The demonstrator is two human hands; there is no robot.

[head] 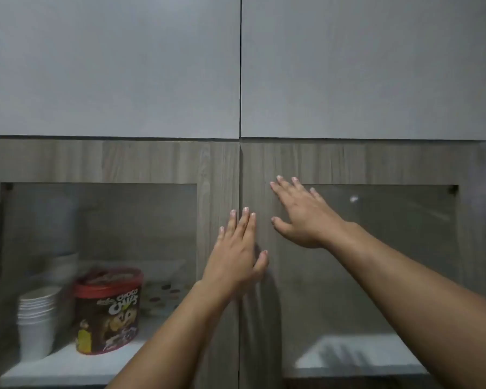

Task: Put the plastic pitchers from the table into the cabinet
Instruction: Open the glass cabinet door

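I face a wood-grain cabinet with two glass-paned doors, both shut. My left hand [237, 248] lies flat with fingers spread on the frame of the left door [216, 175], at the centre seam. My right hand [303, 214] presses flat on the right door [348, 164], partly over its glass pane [390, 262]. Neither hand holds anything. No plastic pitcher and no table are in view.
Behind the left glass stand a stack of white cups [37, 318], a red-lidded chocolate tub [108, 310], stacked bowls [65, 265] and a dotted plate [163, 293] on a white shelf [68, 366]. Plain grey upper doors [112, 66] hang above.
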